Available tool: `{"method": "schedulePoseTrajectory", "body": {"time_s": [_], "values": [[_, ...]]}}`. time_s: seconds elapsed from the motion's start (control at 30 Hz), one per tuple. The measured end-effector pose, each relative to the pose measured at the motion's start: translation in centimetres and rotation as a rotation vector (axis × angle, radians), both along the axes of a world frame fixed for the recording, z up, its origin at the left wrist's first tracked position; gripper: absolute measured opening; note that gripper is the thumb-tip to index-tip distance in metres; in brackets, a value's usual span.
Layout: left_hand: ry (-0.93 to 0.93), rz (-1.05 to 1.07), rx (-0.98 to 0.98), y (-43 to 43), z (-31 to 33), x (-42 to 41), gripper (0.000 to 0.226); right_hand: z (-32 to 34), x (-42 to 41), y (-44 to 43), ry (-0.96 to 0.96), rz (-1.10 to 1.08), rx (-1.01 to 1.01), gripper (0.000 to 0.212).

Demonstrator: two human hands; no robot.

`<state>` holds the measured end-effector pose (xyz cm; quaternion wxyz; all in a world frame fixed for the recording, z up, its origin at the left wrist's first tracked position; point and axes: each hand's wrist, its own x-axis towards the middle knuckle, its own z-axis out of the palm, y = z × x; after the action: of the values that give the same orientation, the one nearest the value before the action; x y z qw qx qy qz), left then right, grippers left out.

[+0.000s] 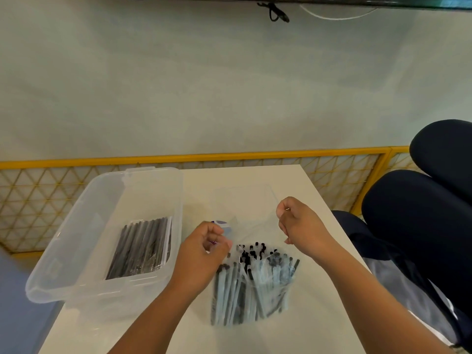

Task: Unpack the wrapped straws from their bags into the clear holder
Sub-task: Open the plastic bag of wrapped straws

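Over a white table [319,328], a person's left hand [204,254] and right hand [298,221] hold a thin clear bag [250,213] stretched between them. The fingers of both hands are curled and pinched on the plastic: the left at the bag's near corner beside a blue-and-purple label [221,224], the right at its opposite edge. The bag is so transparent that its contents cannot be made out. Just below the hands, the clear holder [283,300] stands on the table, packed with wrapped straws [240,282], black in pale sleeves, their tips pointing up and fanning outward. To the left, a translucent storage bin [76,226] sits partly over the table's edge, with a full pack of black straws [143,249] lying flat on its floor. Dark padded chairs [434,213] stand at the right, and a yellow lattice rail [178,157] runs behind the table.
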<state>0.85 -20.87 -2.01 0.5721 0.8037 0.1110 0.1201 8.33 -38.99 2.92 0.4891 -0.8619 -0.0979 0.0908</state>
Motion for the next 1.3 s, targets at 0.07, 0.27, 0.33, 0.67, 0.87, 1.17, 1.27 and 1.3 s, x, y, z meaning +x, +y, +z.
{"method": "schedulePoseTrajectory", "body": {"time_s": [0.07, 0.27, 0.33, 0.67, 0.87, 1.17, 1.27, 1.3], "values": [[-0.019, 0.015, 0.056, -0.2, 0.4, 0.1, 0.015, -0.1, 0.0, 0.0, -0.030, -0.004, -0.033, 0.024], [0.048, -0.039, 0.273, -0.1, 1.4, 0.4, 0.034, -0.2, -0.3, 0.1, -0.141, -0.020, -0.116, 0.027], [0.084, -0.100, 0.381, -0.1, 1.8, 0.2, 0.035, -0.3, -0.4, 0.2, -0.153, -0.035, -0.125, 0.027], [0.316, -0.203, 0.741, -0.4, 2.6, -0.3, 0.029, -0.5, -0.6, 0.6, -0.167, -0.023, -0.180, 0.017], [0.368, -0.208, 0.601, -0.8, 3.1, -0.5, 0.040, -1.1, -1.4, 0.5, -0.263, 0.130, -0.472, 0.010], [0.462, -0.357, 0.348, 0.3, 2.7, -0.4, 0.070, -0.6, -2.6, -0.2, -0.245, 0.160, -1.102, 0.042], [0.514, -0.372, 0.288, 0.5, 2.7, -0.3, 0.078, -0.7, -2.3, -0.7, -0.109, 0.192, -1.071, 0.053], [0.528, -0.372, 0.273, 0.5, 2.6, -0.3, 0.081, -0.8, -2.2, -0.8, -0.056, 0.209, -1.033, 0.056]]}}
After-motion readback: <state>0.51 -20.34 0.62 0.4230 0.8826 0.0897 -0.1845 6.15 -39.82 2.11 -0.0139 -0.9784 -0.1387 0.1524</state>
